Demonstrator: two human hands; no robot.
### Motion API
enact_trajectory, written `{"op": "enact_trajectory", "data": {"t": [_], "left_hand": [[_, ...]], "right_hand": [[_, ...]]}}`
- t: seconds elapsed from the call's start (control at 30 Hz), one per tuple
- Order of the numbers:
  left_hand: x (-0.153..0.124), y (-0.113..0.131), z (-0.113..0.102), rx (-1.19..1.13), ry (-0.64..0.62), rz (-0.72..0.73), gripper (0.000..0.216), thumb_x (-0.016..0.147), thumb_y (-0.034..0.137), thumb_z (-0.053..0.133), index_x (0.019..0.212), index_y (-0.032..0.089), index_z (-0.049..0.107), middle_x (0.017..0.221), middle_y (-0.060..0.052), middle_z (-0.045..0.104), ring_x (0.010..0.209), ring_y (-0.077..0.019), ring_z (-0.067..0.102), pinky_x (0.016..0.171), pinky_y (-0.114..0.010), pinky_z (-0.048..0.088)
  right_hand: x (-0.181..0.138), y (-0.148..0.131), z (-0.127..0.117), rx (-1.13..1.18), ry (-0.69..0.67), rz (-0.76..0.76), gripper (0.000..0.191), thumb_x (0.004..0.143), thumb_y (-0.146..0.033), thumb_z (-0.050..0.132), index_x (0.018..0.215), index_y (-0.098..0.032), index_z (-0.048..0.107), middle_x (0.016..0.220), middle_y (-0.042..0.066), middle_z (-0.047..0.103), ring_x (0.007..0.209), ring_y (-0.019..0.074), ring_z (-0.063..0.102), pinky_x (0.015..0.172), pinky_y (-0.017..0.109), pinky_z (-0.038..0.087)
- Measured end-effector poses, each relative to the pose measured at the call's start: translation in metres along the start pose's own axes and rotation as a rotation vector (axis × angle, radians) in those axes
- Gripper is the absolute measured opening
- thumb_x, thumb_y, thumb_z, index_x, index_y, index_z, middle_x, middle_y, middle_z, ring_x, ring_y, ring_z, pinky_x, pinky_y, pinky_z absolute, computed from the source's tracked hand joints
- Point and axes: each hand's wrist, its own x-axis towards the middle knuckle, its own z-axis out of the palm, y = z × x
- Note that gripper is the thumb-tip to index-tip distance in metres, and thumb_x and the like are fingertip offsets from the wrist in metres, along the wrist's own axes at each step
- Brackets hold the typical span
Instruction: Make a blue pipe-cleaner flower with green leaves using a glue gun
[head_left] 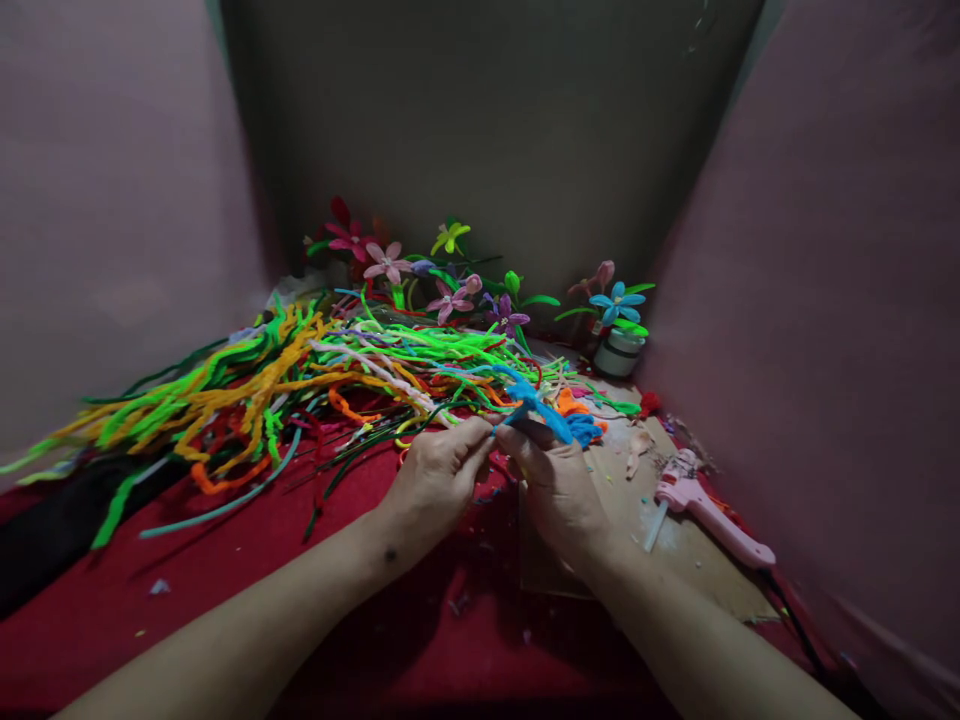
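My left hand point(442, 465) pinches the end of a blue pipe cleaner piece close to its tip. Beside it, my right hand point(551, 480) is closed on the same work, a blue pipe cleaner flower point(531, 397) with petals rising above the fingers. The two hands almost meet over the red cloth. Just behind the right hand lie orange pipe cleaner loops point(571, 403) and blue loops point(583, 430). Past both hands spreads a large heap of loose pipe cleaners point(420, 350) in green, orange, pink and other colours. The fingertips partly hide where the blue piece is gripped.
A pink glue gun point(709, 515) rests on a cardboard sheet point(622, 520) at the right, its cord running toward the front. Finished flowers point(386, 262) stand at the back, with a blue one in a small pot point(619, 352). Pink side panels point(832, 330) flank the red cloth point(225, 600).
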Motion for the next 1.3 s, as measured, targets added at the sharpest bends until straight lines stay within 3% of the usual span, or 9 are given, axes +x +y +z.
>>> {"op": "enact_trajectory", "data": {"t": [0.2,0.33,0.53,0.63,0.7,0.9,1.0,1.13,1.3], "left_hand": [[0.007,0.008,-0.005,-0.608,-0.154,-0.451,0.016,0.074,0.031,0.061,0.077,0.015,0.058,0.044,0.007,0.044,0.031,-0.0021,0.028,0.033,-0.014,0.019],[0.007,0.003,-0.008,-0.88,-0.327,-0.488,0.017,0.079,0.028,0.058,0.069,0.015,0.054,0.041,0.009,0.038,0.03,-0.0005,0.017,0.03,-0.012,0.018],[0.005,-0.003,-0.013,-1.096,-0.543,-0.487,0.011,0.081,0.016,0.052,0.071,0.014,0.056,0.042,0.01,0.031,0.028,-0.0002,0.01,0.029,-0.012,0.022],[0.005,-0.001,-0.014,-1.039,-0.557,-0.471,0.013,0.083,0.022,0.052,0.073,0.015,0.057,0.042,0.01,0.031,0.029,-0.0006,0.009,0.029,-0.013,0.02],[0.005,0.002,-0.013,-0.839,-0.492,-0.417,0.019,0.083,0.028,0.052,0.071,0.015,0.056,0.044,0.008,0.035,0.03,-0.0016,0.016,0.031,-0.014,0.019],[-0.001,0.001,0.0,0.089,-0.016,0.049,0.01,0.079,0.027,0.056,0.078,0.018,0.061,0.058,0.001,0.051,0.051,-0.0108,0.046,0.052,-0.022,0.034],[-0.004,-0.008,0.003,0.293,0.069,0.204,0.01,0.08,0.022,0.052,0.075,0.019,0.06,0.062,0.0,0.053,0.054,-0.0118,0.046,0.056,-0.024,0.033],[-0.002,-0.008,0.0,0.232,0.033,0.13,0.026,0.083,0.021,0.047,0.058,0.019,0.05,0.051,0.003,0.044,0.046,-0.0088,0.038,0.05,-0.022,0.03],[0.003,0.003,-0.005,-0.309,-0.202,-0.24,0.022,0.082,0.031,0.051,0.066,0.016,0.055,0.048,0.004,0.048,0.037,-0.0057,0.039,0.039,-0.018,0.028]], "right_hand": [[0.0,-0.004,-0.002,-0.05,-0.046,0.028,0.007,0.071,-0.026,0.067,0.074,-0.02,0.068,0.064,-0.003,0.056,0.057,0.01,0.043,0.057,0.025,0.037],[0.003,-0.002,-0.004,0.071,-0.055,0.069,0.011,0.071,-0.027,0.067,0.064,-0.018,0.064,0.056,-0.005,0.049,0.051,0.0077,0.034,0.051,0.023,0.029],[0.002,-0.009,-0.006,0.13,-0.159,0.157,0.019,0.064,-0.032,0.071,0.08,-0.02,0.071,0.054,-0.003,0.054,0.05,0.0086,0.038,0.05,0.023,0.026],[0.001,-0.01,-0.006,0.169,-0.14,0.144,0.013,0.064,-0.026,0.071,0.075,-0.021,0.071,0.054,-0.003,0.054,0.05,0.0079,0.038,0.05,0.022,0.027],[0.0,-0.007,-0.005,0.189,-0.079,0.128,0.007,0.065,-0.022,0.07,0.071,-0.02,0.071,0.054,-0.004,0.054,0.049,0.0066,0.037,0.048,0.021,0.027],[0.001,0.0,-0.002,0.229,0.036,0.115,0.012,0.065,-0.017,0.071,0.075,-0.023,0.072,0.075,-0.002,0.066,0.066,0.0102,0.053,0.059,0.022,0.04],[-0.001,-0.001,0.001,0.188,0.059,0.112,0.01,0.066,-0.017,0.07,0.073,-0.024,0.071,0.075,-0.003,0.066,0.063,0.0099,0.052,0.059,0.022,0.04],[-0.001,-0.001,0.0,0.147,0.011,0.074,0.009,0.068,-0.018,0.067,0.075,-0.023,0.069,0.071,-0.003,0.063,0.056,0.0095,0.045,0.051,0.022,0.035],[0.001,0.005,-0.008,0.096,-0.056,0.137,0.005,0.071,-0.023,0.065,0.074,-0.019,0.066,0.066,-0.001,0.058,0.056,0.0097,0.043,0.05,0.023,0.034]]}}
